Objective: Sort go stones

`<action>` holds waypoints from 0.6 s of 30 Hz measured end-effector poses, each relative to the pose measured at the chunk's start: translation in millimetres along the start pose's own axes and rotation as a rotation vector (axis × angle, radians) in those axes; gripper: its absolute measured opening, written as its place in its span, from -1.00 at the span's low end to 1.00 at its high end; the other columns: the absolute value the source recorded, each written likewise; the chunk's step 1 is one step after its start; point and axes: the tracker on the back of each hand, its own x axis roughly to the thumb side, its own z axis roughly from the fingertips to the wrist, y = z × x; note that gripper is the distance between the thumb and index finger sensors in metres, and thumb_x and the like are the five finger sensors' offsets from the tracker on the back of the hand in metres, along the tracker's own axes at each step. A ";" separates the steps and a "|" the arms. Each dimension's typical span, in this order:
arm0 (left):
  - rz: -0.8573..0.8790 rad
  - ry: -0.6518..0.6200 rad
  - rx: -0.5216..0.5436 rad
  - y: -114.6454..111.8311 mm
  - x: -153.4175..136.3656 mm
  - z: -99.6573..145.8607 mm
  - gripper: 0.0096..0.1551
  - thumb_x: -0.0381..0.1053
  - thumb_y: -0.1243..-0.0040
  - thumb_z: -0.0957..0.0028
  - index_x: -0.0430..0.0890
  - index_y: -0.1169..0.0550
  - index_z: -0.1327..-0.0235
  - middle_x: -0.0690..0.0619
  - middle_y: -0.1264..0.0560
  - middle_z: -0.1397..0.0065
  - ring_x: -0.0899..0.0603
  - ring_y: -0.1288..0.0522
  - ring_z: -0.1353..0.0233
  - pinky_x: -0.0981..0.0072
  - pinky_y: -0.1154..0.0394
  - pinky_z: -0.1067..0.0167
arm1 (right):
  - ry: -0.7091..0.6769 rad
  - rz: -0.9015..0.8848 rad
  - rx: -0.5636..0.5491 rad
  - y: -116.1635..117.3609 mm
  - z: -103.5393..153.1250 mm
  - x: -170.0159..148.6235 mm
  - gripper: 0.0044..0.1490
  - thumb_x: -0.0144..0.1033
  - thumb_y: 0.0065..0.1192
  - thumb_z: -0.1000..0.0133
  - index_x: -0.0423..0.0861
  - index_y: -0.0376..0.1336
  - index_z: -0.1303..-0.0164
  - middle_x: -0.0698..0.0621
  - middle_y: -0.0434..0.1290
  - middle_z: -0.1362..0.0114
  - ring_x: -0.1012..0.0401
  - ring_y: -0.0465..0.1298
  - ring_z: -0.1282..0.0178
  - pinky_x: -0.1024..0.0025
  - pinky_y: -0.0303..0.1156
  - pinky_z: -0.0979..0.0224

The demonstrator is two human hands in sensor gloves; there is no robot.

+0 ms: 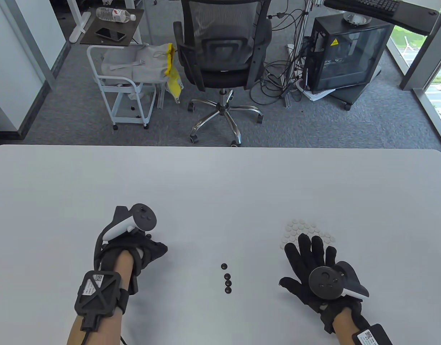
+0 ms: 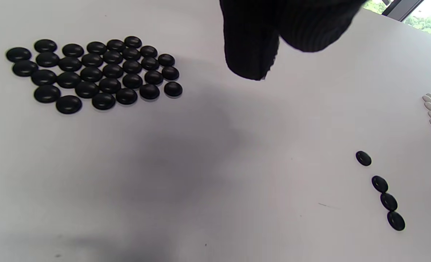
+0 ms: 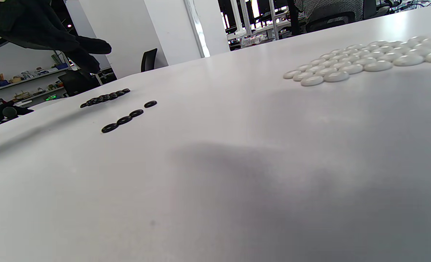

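Your right hand (image 1: 316,264) lies flat with fingers spread and straight, holding nothing, its fingertips over the near edge of the white stones (image 1: 307,230), probably to keep that pile tidy. Your left hand (image 1: 141,248) hovers with fingers loosely curled and seems to grip nothing, though the table view hides its fingertips. Four stray black stones (image 1: 226,278) sit in a short line between your hands, nearer the table's (image 1: 220,179) near edge, likely the last to sort. Only the left wrist view shows the black pile (image 2: 91,72), packed in rows beneath that hand; the right wrist view shows the white pile edge-on.
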 end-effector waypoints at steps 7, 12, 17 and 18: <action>-0.181 -0.124 -0.081 -24.4 72.2 -26.4 -0.40 0.26 0.01 -0.23 0.15 -0.53 -0.51 -0.26 0.35 -0.69 -0.52 0.51 -0.51 -0.67 0.44 -0.11 | 0.006 -0.017 0.013 0.3 0.4 0.2 0.11 0.12 -0.22 -0.36 -0.41 -0.39 -0.76 -0.67 -0.56 -0.57 -0.54 -0.59 -0.42 -0.74 -0.54 -0.18; -0.227 -0.232 -0.119 -38.5 110.7 -36.8 -0.39 0.27 0.01 -0.22 0.15 -0.50 -0.52 -0.27 0.36 -0.69 -0.52 0.51 -0.50 -0.67 0.44 -0.11 | 0.014 -0.022 0.017 -0.5 1.1 -0.4 0.11 0.11 -0.21 -0.36 -0.41 -0.38 -0.76 -0.67 -0.57 -0.57 -0.54 -0.59 -0.42 -0.73 -0.54 -0.18; -0.230 -0.300 -0.131 -50.9 133.7 -44.2 -0.33 0.27 0.05 -0.20 0.17 -0.39 -0.61 -0.29 0.40 -0.66 -0.52 0.53 -0.48 -0.68 0.44 -0.10 | 0.020 -0.026 0.028 0.6 0.0 -1.9 0.11 0.11 -0.21 -0.36 -0.41 -0.38 -0.76 -0.67 -0.56 -0.57 -0.54 -0.59 -0.42 -0.73 -0.54 -0.18; -0.243 -0.298 -0.132 -53.7 135.7 -46.8 -0.32 0.28 0.06 -0.19 0.17 -0.36 -0.62 -0.29 0.42 -0.65 -0.52 0.54 -0.48 -0.68 0.45 -0.09 | 0.022 -0.026 0.034 1.3 -0.5 -2.3 0.11 0.12 -0.21 -0.36 -0.41 -0.38 -0.76 -0.67 -0.57 -0.57 -0.54 -0.59 -0.42 -0.74 -0.54 -0.18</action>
